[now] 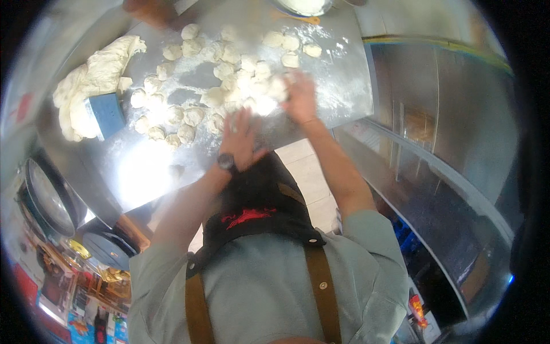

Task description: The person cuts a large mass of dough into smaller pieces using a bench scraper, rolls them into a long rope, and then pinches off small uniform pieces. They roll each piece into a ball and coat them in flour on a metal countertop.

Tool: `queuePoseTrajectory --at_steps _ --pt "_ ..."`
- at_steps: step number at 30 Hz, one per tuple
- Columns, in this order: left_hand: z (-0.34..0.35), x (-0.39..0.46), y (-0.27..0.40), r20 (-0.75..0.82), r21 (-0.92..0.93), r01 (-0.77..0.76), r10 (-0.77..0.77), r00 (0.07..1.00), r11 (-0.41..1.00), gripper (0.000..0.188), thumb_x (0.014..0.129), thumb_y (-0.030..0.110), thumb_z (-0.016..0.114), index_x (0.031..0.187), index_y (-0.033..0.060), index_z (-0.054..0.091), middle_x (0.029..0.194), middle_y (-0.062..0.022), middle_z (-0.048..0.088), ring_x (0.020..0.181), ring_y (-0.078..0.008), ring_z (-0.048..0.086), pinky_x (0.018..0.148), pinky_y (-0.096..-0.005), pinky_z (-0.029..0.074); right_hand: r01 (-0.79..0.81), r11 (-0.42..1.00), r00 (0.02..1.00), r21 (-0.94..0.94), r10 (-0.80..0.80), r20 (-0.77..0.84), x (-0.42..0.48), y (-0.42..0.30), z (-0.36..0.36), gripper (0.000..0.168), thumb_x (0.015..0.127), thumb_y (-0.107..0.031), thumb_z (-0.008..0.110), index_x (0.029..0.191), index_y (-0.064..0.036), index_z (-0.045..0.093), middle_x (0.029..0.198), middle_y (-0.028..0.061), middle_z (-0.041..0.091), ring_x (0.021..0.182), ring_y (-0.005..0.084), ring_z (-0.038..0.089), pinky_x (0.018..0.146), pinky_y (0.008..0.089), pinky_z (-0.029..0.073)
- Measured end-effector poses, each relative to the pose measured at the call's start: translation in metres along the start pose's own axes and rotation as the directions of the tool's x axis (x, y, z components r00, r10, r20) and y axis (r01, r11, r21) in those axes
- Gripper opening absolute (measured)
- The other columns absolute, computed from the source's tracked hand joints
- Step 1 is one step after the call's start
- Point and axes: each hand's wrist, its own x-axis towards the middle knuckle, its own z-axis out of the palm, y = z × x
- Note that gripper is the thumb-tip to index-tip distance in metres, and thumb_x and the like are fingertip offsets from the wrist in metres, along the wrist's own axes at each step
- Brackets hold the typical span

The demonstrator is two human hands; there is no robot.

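On a floured metal worktop (348, 81) lie many small pieces of dough (193, 116), with a bright cluster in the middle. My left hand (240, 133), a watch on its wrist, rests with spread fingers at the near edge of the cluster, its fingertips next to dough pieces. My right hand (300, 96) is at the cluster's right side, blurred, its fingers against or over pale dough; whether it grips a piece cannot be told. A large slab of dough (92, 79) lies at the left, with a blue dough scraper (106, 115) against it.
A bowl of white flour (305, 5) stands at the far edge, a wooden utensil (307, 19) beside it. Round pans (49, 198) stand at the lower left. A metal-edged counter (412, 172) runs along the right. Part of a person's arm (150, 10) shows at the top left.
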Motion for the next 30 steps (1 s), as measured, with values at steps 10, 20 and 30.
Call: queuePoseTrajectory --at_steps 10,20,30 --pt "-0.039 -0.062 -0.149 0.065 0.351 0.036 -0.063 0.996 0.936 0.054 0.102 0.043 0.046 0.147 0.0124 0.044 0.157 -0.0028 0.040 0.151 -0.0219 0.024 0.126 -0.0498 0.010 0.044 0.993 0.997 0.112 -0.036 -0.071 0.069 -0.086 -0.007 0.078 0.078 -0.056 0.074 0.141 -0.014 0.056 0.158 0.0213 0.030 0.147 0.0398 0.027 0.117 0.0598 0.023" --pt "-0.044 0.024 -0.022 -0.129 -0.123 0.121 -0.137 0.982 0.985 0.070 0.084 0.047 0.070 0.138 0.0075 0.052 0.148 -0.0201 0.045 0.141 -0.0377 0.036 0.117 -0.0552 0.027 -0.043 0.999 0.910 0.025 0.050 -0.413 0.217 0.049 -0.094 0.042 0.085 -0.020 0.071 0.122 -0.001 0.064 0.113 0.0254 0.066 0.104 0.0416 0.063 0.091 0.0488 0.050" --pt "0.016 -0.048 -0.122 -0.329 0.001 0.046 -0.043 0.943 0.999 0.042 0.085 0.019 0.066 0.125 0.0068 0.058 0.139 -0.0168 0.053 0.135 -0.0392 0.044 0.114 -0.0517 0.034 0.045 0.978 0.991 0.202 -0.018 -0.134 0.200 -0.035 -0.059 0.035 0.087 -0.025 0.072 0.112 -0.001 0.070 0.096 0.0211 0.070 0.091 0.0316 0.068 0.082 0.0406 0.054"
